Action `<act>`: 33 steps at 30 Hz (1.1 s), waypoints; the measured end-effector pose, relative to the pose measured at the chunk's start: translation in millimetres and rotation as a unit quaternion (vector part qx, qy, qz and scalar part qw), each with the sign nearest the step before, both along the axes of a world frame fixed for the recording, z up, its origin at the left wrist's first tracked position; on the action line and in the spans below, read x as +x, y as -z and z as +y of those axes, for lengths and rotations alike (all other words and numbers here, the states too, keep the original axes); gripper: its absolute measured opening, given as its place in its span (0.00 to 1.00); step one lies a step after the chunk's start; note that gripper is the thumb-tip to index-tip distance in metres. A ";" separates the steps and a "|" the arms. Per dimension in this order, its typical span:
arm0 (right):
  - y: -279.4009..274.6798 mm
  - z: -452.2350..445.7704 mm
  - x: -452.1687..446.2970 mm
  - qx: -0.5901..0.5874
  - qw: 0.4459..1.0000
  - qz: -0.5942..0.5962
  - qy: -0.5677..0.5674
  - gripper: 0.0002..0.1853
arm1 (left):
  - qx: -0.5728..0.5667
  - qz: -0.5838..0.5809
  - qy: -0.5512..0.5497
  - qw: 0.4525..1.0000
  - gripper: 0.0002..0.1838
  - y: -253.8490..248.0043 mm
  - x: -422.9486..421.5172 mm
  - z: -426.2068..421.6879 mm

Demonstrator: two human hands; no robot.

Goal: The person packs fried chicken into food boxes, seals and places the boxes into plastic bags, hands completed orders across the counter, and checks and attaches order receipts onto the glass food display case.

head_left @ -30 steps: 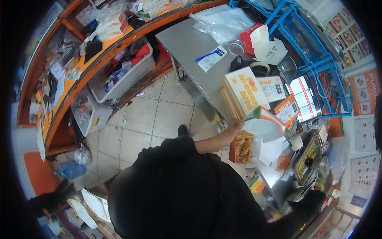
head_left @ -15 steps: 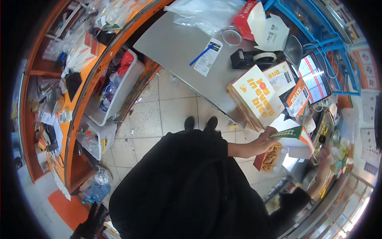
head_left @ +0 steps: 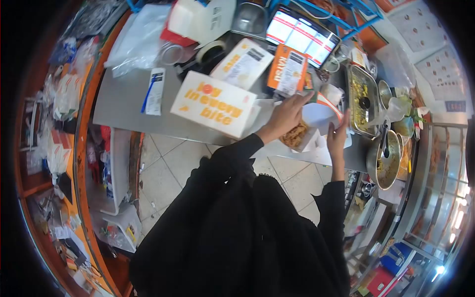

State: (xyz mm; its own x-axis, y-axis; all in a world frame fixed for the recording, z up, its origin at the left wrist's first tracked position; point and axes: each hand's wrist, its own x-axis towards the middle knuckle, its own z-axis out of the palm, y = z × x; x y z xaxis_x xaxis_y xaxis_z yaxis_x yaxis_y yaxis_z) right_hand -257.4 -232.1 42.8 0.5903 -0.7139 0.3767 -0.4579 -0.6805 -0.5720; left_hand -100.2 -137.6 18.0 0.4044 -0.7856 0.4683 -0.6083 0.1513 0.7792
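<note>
Taking the food box (head_left: 312, 138) as the centre of the dial, with twelve toward the top of the view, it sits open at the near edge of the bench (head_left: 116, 106), and whether it rests there or is partly held up cannot be told. Its inner walls are plain white, and it contains rough-surfaced, golden-brown fried pieces (head_left: 296, 136) that show most at its left end. The lid (head_left: 316, 115) stands raised toward one o'clock, its pale inner face showing, with a strip of orange print along its upper right border. At ten o'clock the left hand (head_left: 286, 118) lies against the box, index finger stretched out straight past the lid's left side; whether those fingers pinch the card is hidden. Between three and four, the right hand (head_left: 337, 140) pinches the lid's right edge, thumb on the pale face and fingers along the outside. Between nine and ten, just beyond the left forearm, lies a closed white box (head_left: 213, 104) lettered in yellow-orange, "joy in every bite", and past it a receipt (head_left: 156, 91) with a blue pen (head_left: 148, 94). A second white box (head_left: 245, 64) is near eleven, and the orange KATSU box (head_left: 287, 69) just short of twelve, with a lit screen (head_left: 302, 37) behind it. At two o'clock is a metal tray (head_left: 354, 72) of yellowish food; toward four, a round pan (head_left: 386, 173) with dark residue.
</note>
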 end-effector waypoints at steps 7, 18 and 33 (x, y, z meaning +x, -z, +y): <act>14.8 -28.4 -23.7 -0.044 0.992 0.018 -0.113 0.28 | 0.080 -0.130 0.020 0.988 0.26 2.6 15.2 -12.1; 18.3 -4.7 -54.0 0.484 0.867 -0.076 -0.087 0.25 | 0.209 0.475 0.116 0.847 0.25 -2.5 -35.0 31.2; 52.5 52.0 -37.5 0.549 0.786 -0.217 0.184 0.30 | 0.265 0.616 0.013 0.742 0.20 17.3 -55.5 37.3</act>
